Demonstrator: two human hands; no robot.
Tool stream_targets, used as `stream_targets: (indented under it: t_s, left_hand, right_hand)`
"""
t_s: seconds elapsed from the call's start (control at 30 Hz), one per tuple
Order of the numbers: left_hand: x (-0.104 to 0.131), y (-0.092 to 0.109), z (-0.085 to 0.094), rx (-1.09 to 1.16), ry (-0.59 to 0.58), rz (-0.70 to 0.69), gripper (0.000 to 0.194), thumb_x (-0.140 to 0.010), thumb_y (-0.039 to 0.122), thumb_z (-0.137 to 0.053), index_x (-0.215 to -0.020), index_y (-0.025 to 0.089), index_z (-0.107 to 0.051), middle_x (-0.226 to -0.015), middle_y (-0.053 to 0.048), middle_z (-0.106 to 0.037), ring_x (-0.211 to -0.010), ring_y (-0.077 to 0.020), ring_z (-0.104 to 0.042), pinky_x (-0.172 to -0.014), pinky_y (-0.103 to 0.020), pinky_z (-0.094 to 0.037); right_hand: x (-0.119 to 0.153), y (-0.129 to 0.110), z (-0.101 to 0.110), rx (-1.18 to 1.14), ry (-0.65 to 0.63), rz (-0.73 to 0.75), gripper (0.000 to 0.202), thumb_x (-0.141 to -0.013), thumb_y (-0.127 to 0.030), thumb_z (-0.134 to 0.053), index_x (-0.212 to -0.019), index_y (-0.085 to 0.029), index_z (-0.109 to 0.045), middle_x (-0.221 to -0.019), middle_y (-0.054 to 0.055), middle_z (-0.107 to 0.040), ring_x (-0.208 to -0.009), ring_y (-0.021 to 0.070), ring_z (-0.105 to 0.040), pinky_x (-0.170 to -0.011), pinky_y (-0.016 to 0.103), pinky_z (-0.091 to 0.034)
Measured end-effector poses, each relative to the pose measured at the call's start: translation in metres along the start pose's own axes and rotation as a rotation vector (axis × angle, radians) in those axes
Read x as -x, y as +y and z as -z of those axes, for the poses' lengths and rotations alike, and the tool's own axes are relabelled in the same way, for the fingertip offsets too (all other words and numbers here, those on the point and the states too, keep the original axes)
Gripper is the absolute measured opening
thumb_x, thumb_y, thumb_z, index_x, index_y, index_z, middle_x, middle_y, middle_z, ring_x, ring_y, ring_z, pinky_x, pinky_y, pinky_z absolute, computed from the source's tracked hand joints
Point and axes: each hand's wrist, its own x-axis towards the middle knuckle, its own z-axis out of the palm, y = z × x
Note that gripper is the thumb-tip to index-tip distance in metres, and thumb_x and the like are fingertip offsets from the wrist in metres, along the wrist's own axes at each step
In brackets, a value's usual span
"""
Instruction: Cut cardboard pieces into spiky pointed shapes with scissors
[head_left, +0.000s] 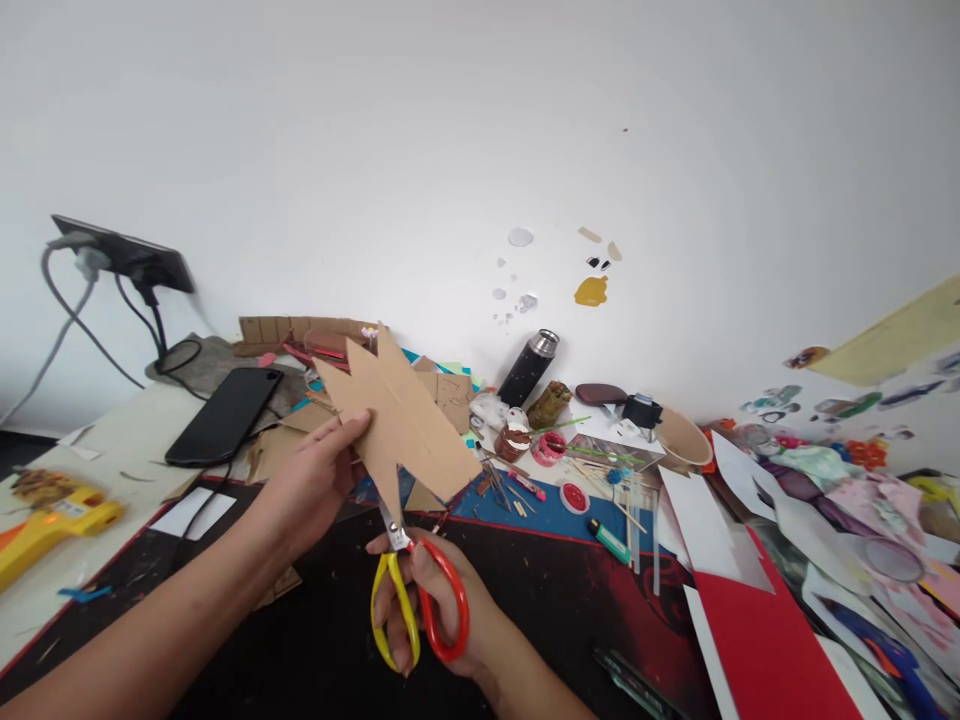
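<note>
My left hand pinches a piece of brown cardboard at its left side and holds it up above the desk. The cardboard is cut into pointed spikes along its upper left, with another narrow point hanging at the bottom. In my right hand is a pair of scissors with one yellow and one red handle; my fingers pass through the loops. The blades point upward at the lower cardboard point and are partly hidden behind it, so I cannot tell whether they touch it.
A black phone and a yellow glue gun lie left. Behind are cardboard scraps, a leaning black flask and open paint jars. Red paper, a blue glue gun and a cutter knife lie right.
</note>
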Motion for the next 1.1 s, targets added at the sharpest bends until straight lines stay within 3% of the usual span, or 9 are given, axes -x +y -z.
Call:
stream_targets:
  t_s: [0.1,0.2,0.37,0.5,0.67,0.87,1.1]
  left_hand:
    - [-0.008,0.010,0.005,0.040,0.118,-0.157,0.031,-0.072,0.031,-0.100,-0.097,0.020,-0.085,-0.105,-0.007,-0.087,-0.081,-0.0193,-0.077,-0.064,-0.023,-0.064]
    - [-0.014,0.016,0.010,0.056,0.170,-0.183,0.034,-0.066,0.030,-0.101,-0.091,0.018,-0.082,-0.084,-0.003,-0.082,-0.064,-0.0163,-0.071,-0.052,-0.022,-0.058]
    - [-0.015,0.015,0.011,0.015,0.166,-0.195,0.035,-0.065,0.032,-0.102,-0.085,0.019,-0.076,-0.061,0.003,-0.067,-0.044,-0.0122,-0.056,-0.038,-0.021,-0.042]
    - [-0.017,0.013,0.012,0.015,0.178,-0.223,0.039,-0.063,0.034,-0.103,-0.077,0.019,-0.069,-0.059,0.005,-0.063,-0.043,-0.0095,-0.052,-0.035,-0.020,-0.037]
    - [-0.017,0.013,0.013,-0.012,0.174,-0.238,0.039,-0.067,0.037,-0.102,-0.080,0.018,-0.070,-0.060,0.003,-0.064,-0.044,-0.0106,-0.054,-0.035,-0.021,-0.038]
    - [-0.010,0.008,0.009,-0.084,0.122,-0.269,0.039,-0.069,0.040,-0.101,-0.083,0.018,-0.073,-0.058,0.004,-0.064,-0.041,-0.0104,-0.053,-0.033,-0.020,-0.039]
    - [-0.007,0.007,0.007,-0.070,0.115,-0.247,0.033,-0.074,0.037,-0.098,-0.083,0.019,-0.073,-0.059,0.003,-0.064,-0.041,-0.0103,-0.053,-0.033,-0.020,-0.039]
  right_hand:
    - [-0.001,0.003,0.002,0.029,-0.018,0.043,0.088,-0.092,-0.091,-0.071,-0.139,-0.017,-0.062,-0.082,0.005,-0.075,-0.042,0.0128,-0.061,-0.042,0.022,-0.050]
    - [0.004,0.005,0.008,0.083,-0.050,0.049,0.090,-0.089,-0.091,-0.075,-0.140,-0.019,-0.060,-0.086,0.006,-0.077,-0.045,0.0134,-0.065,-0.046,0.022,-0.053]
    - [0.014,0.004,0.013,0.104,-0.035,0.024,0.105,-0.072,-0.100,-0.079,-0.138,-0.021,-0.061,-0.098,0.013,-0.081,-0.070,0.0238,-0.081,-0.059,0.026,-0.057]
    - [0.019,0.004,0.010,0.135,-0.053,-0.016,0.105,-0.071,-0.096,-0.086,-0.141,-0.021,-0.064,-0.110,0.017,-0.083,-0.085,0.0268,-0.085,-0.073,0.031,-0.059]
    - [0.019,0.010,0.007,0.169,-0.078,-0.036,0.103,-0.074,-0.092,-0.086,-0.147,-0.021,-0.064,-0.117,0.018,-0.083,-0.088,0.0254,-0.084,-0.076,0.031,-0.060]
    - [0.019,0.008,0.004,0.221,0.001,-0.038,0.101,-0.074,-0.092,-0.086,-0.144,-0.021,-0.066,-0.103,0.011,-0.081,-0.066,0.0169,-0.076,-0.060,0.025,-0.054]
    - [0.024,-0.006,-0.004,0.180,0.008,0.008,0.102,-0.069,-0.095,-0.086,-0.135,-0.019,-0.069,-0.105,0.015,-0.083,-0.085,0.0246,-0.083,-0.082,0.035,-0.061]
